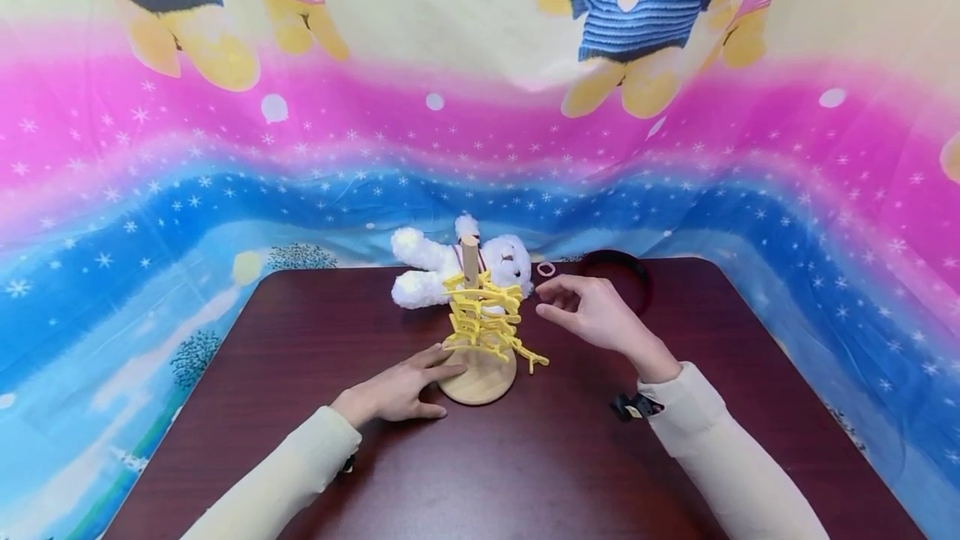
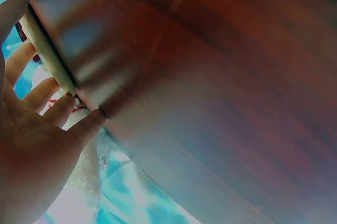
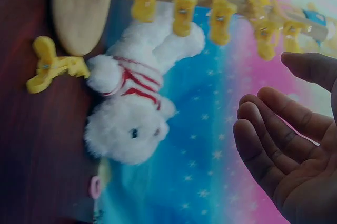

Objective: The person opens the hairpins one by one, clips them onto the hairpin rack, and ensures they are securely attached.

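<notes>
A round wooden base [image 1: 480,390] on the table carries an upright wooden post [image 1: 470,258]. Several yellow plastic clips [image 1: 483,307] are stacked along that post. My left hand [image 1: 397,387] rests by the base's left side, fingers spread and fingertips at its rim, as the left wrist view also shows. To the right of the post my right hand [image 1: 592,311] hovers with relaxed fingers and nothing between them. In the right wrist view, a separate yellow clip [image 3: 47,66] lies on the table beside the base.
Behind the post a white plush bear [image 1: 423,286] with a red-striped top lies on its side. A small pink ring [image 1: 546,269] and a dark red hoop [image 1: 637,265] sit near the table's back edge. A printed cloth [image 1: 465,140] hangs behind the table [image 1: 315,307].
</notes>
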Motion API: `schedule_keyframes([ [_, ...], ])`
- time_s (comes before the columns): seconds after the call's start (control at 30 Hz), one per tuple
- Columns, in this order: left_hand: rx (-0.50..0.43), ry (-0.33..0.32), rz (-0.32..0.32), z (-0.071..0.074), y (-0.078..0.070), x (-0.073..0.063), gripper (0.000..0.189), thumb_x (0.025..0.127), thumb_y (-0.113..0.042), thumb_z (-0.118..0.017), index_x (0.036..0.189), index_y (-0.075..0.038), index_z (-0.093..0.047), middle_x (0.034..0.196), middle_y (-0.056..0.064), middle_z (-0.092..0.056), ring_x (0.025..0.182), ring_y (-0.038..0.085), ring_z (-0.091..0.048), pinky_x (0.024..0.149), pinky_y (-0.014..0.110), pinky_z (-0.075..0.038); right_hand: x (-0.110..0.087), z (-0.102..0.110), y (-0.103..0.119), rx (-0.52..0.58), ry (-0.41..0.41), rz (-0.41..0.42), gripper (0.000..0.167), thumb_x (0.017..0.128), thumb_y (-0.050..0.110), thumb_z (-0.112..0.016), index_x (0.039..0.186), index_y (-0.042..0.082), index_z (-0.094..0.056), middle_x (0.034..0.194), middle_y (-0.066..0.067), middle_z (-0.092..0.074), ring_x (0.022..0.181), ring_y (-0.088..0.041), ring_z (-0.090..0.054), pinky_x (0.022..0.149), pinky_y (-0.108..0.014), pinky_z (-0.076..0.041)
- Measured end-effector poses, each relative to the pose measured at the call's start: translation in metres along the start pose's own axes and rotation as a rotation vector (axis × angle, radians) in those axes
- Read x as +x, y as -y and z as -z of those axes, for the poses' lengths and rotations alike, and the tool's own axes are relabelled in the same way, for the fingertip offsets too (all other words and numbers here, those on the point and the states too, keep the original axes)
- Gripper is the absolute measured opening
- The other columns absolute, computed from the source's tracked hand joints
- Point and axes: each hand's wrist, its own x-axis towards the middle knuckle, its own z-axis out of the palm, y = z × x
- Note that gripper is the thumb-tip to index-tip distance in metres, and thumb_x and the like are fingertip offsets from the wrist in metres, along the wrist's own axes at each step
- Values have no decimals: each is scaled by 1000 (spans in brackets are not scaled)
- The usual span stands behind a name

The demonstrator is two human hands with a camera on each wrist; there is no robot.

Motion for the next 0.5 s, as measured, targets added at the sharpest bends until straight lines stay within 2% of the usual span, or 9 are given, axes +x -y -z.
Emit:
schedule_keyframes([
  [0.1,-4,4,7,0,-1,0,72,92,-41,-71,155,-31,-38,164,13,-27,154,35,-20,117,50,-36,-1,-5,-10,-9,2,-21,24,88,34,-75,109,23,-75,91,7,-73,75,-7,-63,69,-27,-53],
  [0.27,3,-2,-2,-1,0,0,72,92,-41,-71,155,-30,-38,164,14,-27,154,35,-21,116,50,-37,-3,-14,-26,-7,14,-39,22,88,35,-76,106,23,-75,88,8,-72,76,-7,-62,70,-27,-51],
  [0.37,11,-12,-14,-1,1,0,72,91,-41,-71,154,-28,-39,163,15,-29,153,36,-23,116,51,-37,-5,-22,-34,-4,37,-48,21,88,34,-75,105,22,-75,88,7,-72,77,-9,-62,70,-28,-50],
  [0.5,7,-3,1,-1,1,0,72,91,-43,-71,155,-29,-39,164,14,-27,154,35,-21,117,50,-36,-6,-34,-44,-4,75,-57,23,89,34,-75,106,18,-76,91,6,-73,79,-10,-62,70,-28,-51],
])
